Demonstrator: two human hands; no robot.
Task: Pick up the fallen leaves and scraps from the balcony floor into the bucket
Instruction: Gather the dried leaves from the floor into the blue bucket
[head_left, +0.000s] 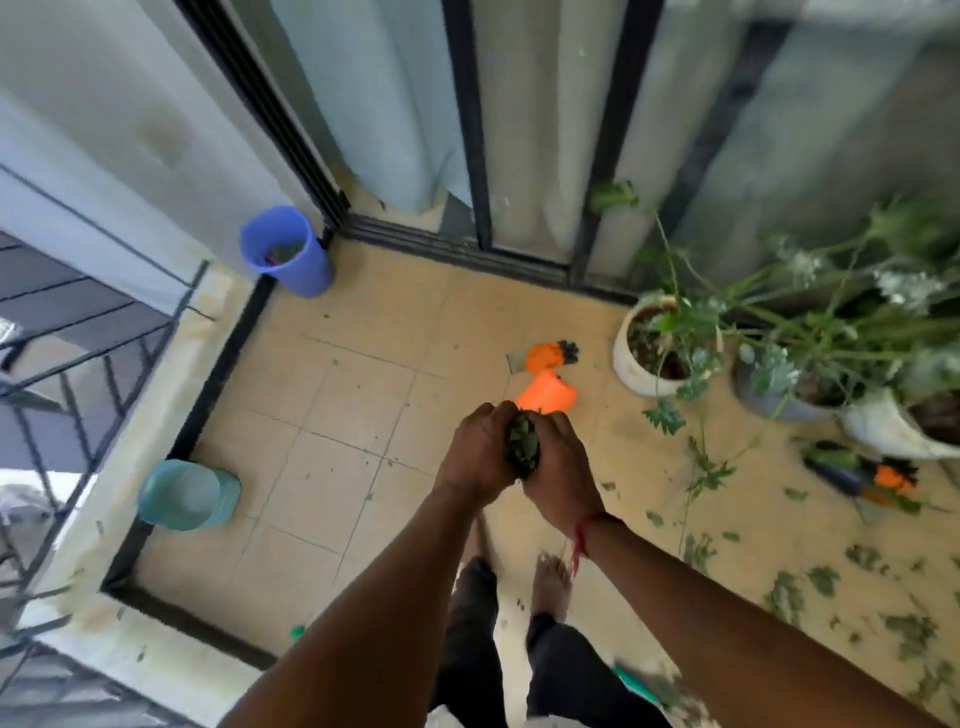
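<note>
Head view: left grip (475, 452) and right grip (560, 467) together clasp a wad of leaves (523, 441), blue bucket (306, 275) well apart.

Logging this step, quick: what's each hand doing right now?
Left hand: holding the clump of leaves.
Right hand: holding the same clump.

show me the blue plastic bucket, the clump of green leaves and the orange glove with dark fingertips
Blue plastic bucket (311, 278): head view, outer wall.
Clump of green leaves (523, 441): head view, middle.
Orange glove with dark fingertips (543, 357): head view, orange part.
</note>
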